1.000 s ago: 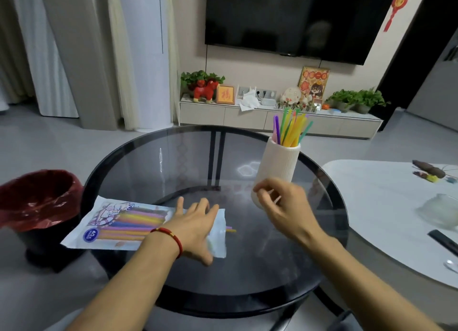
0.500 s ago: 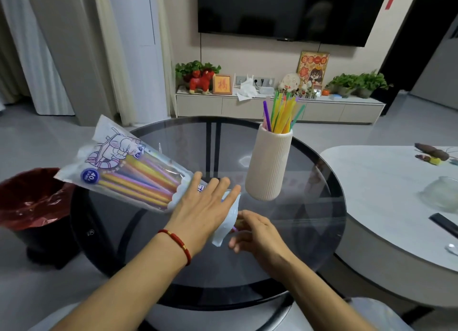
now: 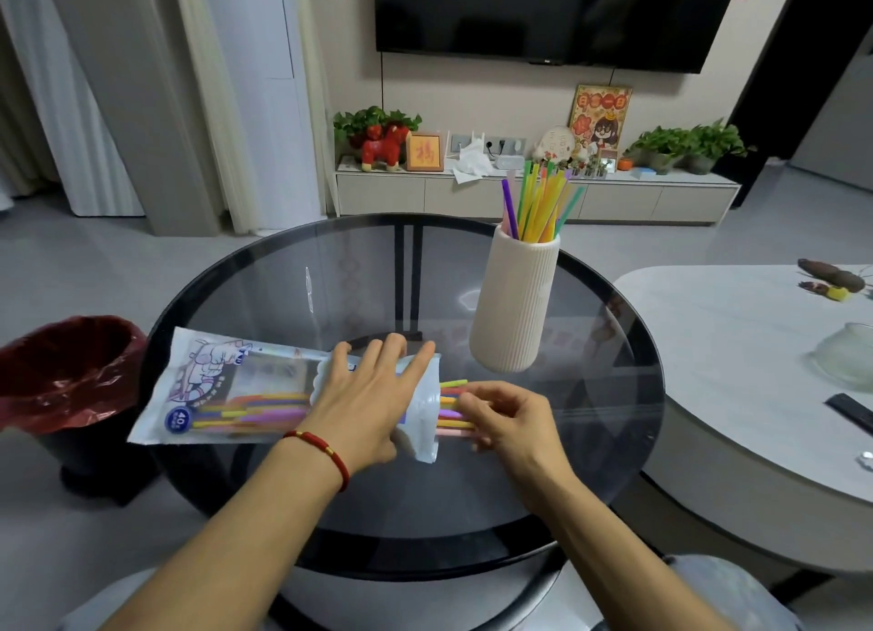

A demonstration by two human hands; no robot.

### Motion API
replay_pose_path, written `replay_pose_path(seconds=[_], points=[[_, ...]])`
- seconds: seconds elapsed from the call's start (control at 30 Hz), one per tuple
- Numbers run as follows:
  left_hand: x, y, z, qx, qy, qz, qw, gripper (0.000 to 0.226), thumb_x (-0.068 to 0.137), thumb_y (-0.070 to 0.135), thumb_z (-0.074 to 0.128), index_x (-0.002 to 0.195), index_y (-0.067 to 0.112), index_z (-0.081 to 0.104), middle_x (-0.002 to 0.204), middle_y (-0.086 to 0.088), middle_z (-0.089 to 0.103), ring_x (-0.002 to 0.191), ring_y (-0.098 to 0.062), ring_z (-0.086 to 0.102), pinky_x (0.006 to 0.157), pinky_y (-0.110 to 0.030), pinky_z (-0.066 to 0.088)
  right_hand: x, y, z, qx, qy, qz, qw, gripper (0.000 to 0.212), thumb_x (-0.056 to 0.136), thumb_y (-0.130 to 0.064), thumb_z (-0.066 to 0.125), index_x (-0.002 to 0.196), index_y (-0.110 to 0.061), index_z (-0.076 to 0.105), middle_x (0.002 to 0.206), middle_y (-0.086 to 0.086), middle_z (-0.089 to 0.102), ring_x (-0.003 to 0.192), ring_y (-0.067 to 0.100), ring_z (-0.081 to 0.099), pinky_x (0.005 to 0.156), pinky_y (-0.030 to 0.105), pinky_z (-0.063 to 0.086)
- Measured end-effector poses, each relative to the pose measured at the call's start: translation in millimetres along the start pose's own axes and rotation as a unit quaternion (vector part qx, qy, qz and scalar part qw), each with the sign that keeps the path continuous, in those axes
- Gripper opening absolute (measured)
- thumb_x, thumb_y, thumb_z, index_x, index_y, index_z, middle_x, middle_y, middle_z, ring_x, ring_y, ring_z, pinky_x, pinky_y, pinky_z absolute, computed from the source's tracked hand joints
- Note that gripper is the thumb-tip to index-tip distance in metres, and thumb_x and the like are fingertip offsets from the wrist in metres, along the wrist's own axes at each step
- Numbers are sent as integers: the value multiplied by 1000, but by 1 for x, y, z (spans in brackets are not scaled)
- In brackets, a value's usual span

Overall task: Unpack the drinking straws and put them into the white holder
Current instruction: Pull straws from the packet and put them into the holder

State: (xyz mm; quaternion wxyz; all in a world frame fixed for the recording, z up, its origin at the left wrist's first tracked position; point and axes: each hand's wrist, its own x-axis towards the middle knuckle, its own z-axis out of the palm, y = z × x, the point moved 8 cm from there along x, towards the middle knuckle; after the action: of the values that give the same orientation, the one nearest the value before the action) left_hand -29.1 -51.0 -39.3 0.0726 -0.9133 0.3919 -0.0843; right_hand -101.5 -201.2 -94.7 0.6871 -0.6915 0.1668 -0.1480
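A clear printed straw bag (image 3: 226, 389) is held roughly level over the round glass table (image 3: 293, 299), its open end pointing right. My left hand (image 3: 363, 403) grips the bag near that opening. Several coloured straws (image 3: 451, 406) stick out of the opening, and the fingers of my right hand (image 3: 510, 418) are closed around their ends. More straws remain inside the bag. The white ribbed holder (image 3: 515, 304) stands upright on the table behind my right hand, with several coloured straws (image 3: 538, 205) standing in it.
A bin with a red liner (image 3: 66, 375) stands on the floor to the left of the table. A white table (image 3: 756, 370) on the right carries a glass bowl (image 3: 845, 356) and a dark remote (image 3: 855, 413). A TV cabinet stands behind.
The bag was lifted off the table, tipped up, and is now lowered to about level. My right hand left the holder, came to the bag's opening and took hold of straw ends, which now stick out farther.
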Motion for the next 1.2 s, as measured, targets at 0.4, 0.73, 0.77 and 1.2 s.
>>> replay_pose_path(seconds=[0.4, 0.73, 0.77, 1.2], points=[[3, 23, 6, -213, -2, 17, 977, 67, 86, 75, 38, 143, 40, 33, 156, 5, 23, 146, -15, 18, 117, -68, -1, 0, -11, 0, -2, -28, -59, 998, 3, 89, -18, 82, 91, -15, 82, 84, 11, 82, 70, 19, 75, 61, 26, 58], [9, 14, 20, -188, -37, 2, 981, 39, 97, 58, 38, 122, 30, 45, 138, 3, 37, 133, -17, 35, 115, -69, 8, 10, -20, -36, -15, 23, -93, 995, 4, 89, -21, 82, 89, -19, 85, 66, 2, 75, 55, 10, 60, 51, 20, 49], [8, 13, 21, -183, -39, 2, 982, 36, 97, 56, 39, 121, 30, 45, 136, 3, 38, 132, -17, 35, 115, -70, 8, 11, -21, -40, -9, 25, -91, 996, 4, 89, -21, 82, 89, -19, 85, 65, 2, 74, 55, 10, 59, 51, 20, 48], [8, 11, 24, -137, -52, -18, 989, 24, 99, 36, 35, 117, 22, 43, 131, -3, 42, 126, -24, 40, 113, -69, 14, 13, -20, -50, 320, 37, -9, 947, 30, 80, -41, 80, 88, -13, 78, 72, -4, 66, 58, 5, 61, 46, 14, 48]])
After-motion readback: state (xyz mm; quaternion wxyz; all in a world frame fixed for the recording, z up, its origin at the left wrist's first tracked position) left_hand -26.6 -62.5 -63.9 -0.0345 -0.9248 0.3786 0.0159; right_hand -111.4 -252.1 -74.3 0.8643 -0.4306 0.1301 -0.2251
